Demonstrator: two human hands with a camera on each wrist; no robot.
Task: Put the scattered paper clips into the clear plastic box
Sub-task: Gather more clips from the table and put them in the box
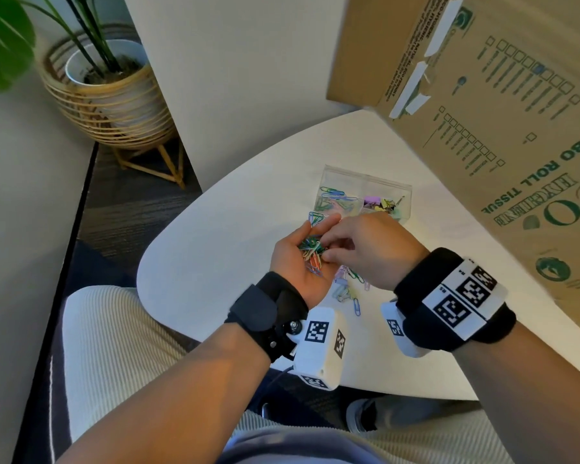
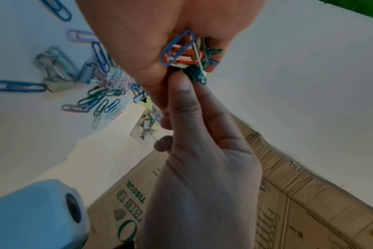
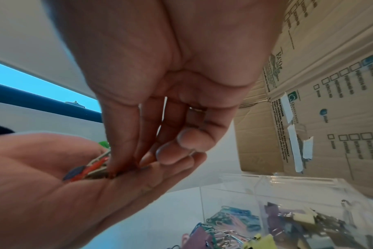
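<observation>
My left hand is held palm up over the white table, fingers fairly straight, with a pile of coloured paper clips lying in the palm. My right hand reaches into that pile from the right, its fingertips pinched on clips. The wrist view shows the pile close up. The clear plastic box stands just beyond both hands, paper clips in its left compartment and binder clips in its right. More loose clips lie on the table under the hands.
A large cardboard box leans over the table's right and far side, close behind the clear box. Small binder clips lie among the loose clips. A potted plant in a wicker stand is on the floor at far left.
</observation>
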